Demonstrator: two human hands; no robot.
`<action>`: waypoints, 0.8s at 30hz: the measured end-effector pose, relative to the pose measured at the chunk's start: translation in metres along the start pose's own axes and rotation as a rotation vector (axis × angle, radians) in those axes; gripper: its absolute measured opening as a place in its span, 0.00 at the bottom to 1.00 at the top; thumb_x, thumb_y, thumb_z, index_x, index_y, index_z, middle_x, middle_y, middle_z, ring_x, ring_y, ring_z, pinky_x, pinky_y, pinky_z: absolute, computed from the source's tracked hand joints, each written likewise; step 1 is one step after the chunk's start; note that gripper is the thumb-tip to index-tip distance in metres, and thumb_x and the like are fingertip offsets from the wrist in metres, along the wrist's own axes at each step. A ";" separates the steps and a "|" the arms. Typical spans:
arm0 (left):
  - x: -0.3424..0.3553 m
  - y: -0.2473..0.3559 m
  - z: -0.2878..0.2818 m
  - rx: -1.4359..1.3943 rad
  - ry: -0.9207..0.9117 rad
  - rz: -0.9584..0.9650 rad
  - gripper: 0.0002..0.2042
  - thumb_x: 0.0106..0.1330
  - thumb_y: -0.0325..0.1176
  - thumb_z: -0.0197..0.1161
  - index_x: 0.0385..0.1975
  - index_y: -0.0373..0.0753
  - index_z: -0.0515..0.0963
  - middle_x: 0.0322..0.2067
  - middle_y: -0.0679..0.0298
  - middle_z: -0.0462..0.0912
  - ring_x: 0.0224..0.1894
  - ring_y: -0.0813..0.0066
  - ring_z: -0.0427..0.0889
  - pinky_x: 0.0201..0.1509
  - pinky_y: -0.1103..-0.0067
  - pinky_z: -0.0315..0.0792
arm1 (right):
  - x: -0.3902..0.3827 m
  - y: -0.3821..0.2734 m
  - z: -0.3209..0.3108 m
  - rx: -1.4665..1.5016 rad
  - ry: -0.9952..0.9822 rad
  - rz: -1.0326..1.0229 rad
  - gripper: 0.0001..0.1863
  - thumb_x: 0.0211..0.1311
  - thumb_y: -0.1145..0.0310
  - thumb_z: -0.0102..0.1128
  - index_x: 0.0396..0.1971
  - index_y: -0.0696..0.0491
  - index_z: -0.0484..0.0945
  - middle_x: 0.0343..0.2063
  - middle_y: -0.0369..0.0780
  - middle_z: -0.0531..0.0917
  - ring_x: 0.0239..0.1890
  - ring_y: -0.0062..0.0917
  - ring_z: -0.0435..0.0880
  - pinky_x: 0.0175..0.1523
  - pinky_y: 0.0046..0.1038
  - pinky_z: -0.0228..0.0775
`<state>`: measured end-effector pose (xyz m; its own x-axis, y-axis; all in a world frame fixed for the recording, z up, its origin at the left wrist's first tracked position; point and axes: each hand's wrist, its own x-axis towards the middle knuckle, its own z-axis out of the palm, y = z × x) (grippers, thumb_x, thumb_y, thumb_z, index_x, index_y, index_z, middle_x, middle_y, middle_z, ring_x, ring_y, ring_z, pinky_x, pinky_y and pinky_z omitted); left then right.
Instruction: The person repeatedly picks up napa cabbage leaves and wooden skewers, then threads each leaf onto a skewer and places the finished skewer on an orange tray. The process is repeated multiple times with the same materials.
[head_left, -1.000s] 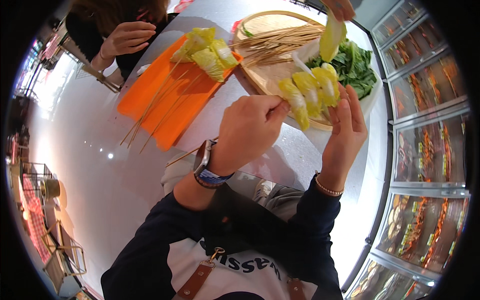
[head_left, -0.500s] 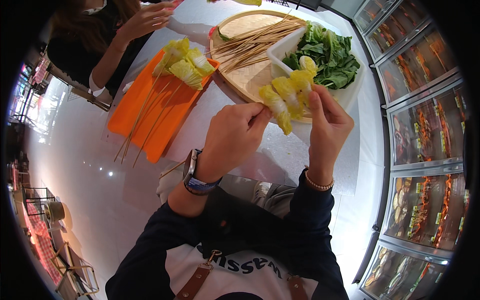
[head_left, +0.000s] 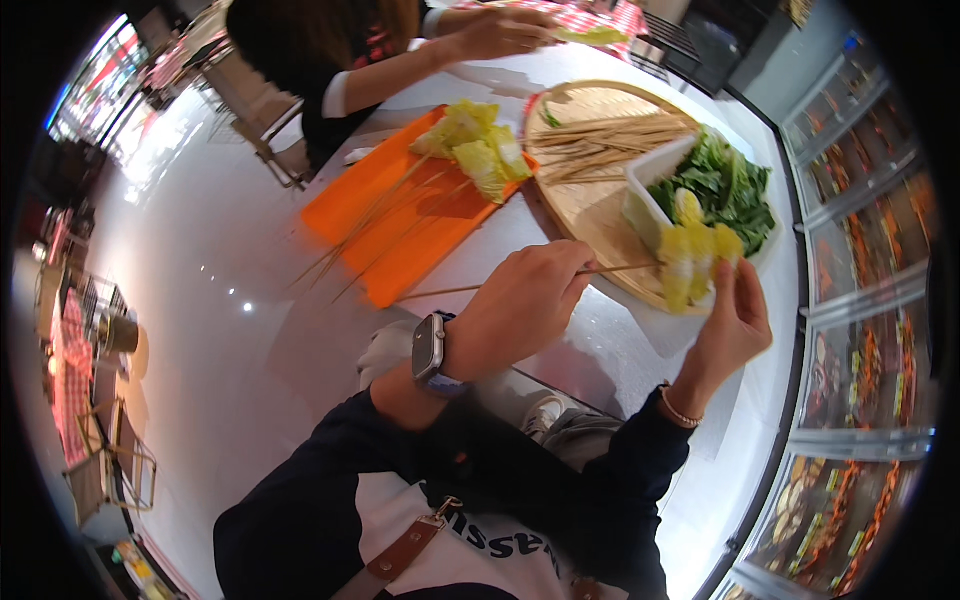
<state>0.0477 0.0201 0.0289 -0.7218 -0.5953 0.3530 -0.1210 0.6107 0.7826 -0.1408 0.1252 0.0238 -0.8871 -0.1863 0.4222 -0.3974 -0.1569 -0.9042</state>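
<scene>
My left hand [head_left: 522, 305] is closed around a thin wooden skewer [head_left: 627, 267], whose blunt end sticks out to the left past my wrist. Folded yellow cabbage leaves [head_left: 688, 268] are threaded on its right end. At their right edge, my right hand [head_left: 735, 315] pinches them between thumb and fingers. Beyond them stands a white tub [head_left: 646, 200] of dark green leafy vegetables [head_left: 735, 185]. It rests by a round woven bamboo tray [head_left: 592, 215] bearing a pile of bare skewers [head_left: 620, 135].
Left of the bamboo tray, an orange tray [head_left: 385, 275] carries several skewers with yellow leaves [head_left: 480, 145]. Across the white table [head_left: 540, 215], another person's hand [head_left: 505, 32] holds a yellow-green leaf [head_left: 595, 37]. Glass-door display fridges [head_left: 870, 340] line the right side.
My hands have moved apart, the left one sliding along the skewer away from the leaves, baring a length of stick. The view has swung left.
</scene>
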 end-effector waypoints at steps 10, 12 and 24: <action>-0.071 -0.061 -0.122 0.211 0.615 -0.377 0.09 0.62 0.31 0.60 0.34 0.32 0.81 0.27 0.53 0.82 0.29 0.63 0.83 0.36 0.74 0.74 | -0.009 -0.015 0.003 -0.027 -0.448 -0.095 0.23 0.65 0.71 0.59 0.59 0.61 0.71 0.60 0.44 0.72 0.55 0.34 0.77 0.56 0.29 0.71; -0.077 -0.087 -0.162 0.469 0.607 -0.426 0.09 0.64 0.30 0.59 0.36 0.31 0.82 0.24 0.61 0.83 0.26 0.78 0.78 0.33 0.80 0.73 | -0.008 -0.018 -0.001 -0.034 -0.435 -0.105 0.22 0.66 0.69 0.58 0.57 0.60 0.72 0.60 0.45 0.73 0.54 0.35 0.78 0.57 0.30 0.70; -0.021 -0.197 -0.164 0.513 0.562 -0.267 0.09 0.58 0.28 0.62 0.35 0.31 0.83 0.27 0.52 0.85 0.29 0.70 0.84 0.35 0.78 0.75 | -0.011 -0.030 0.000 -0.125 -0.432 -0.228 0.16 0.66 0.71 0.57 0.51 0.61 0.77 0.55 0.46 0.77 0.52 0.33 0.79 0.57 0.31 0.70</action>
<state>0.1985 -0.1727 -0.0485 -0.1901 -0.8452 0.4996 -0.6369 0.4934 0.5924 -0.1188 0.1322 0.0462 -0.6067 -0.5494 0.5744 -0.6183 -0.1279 -0.7754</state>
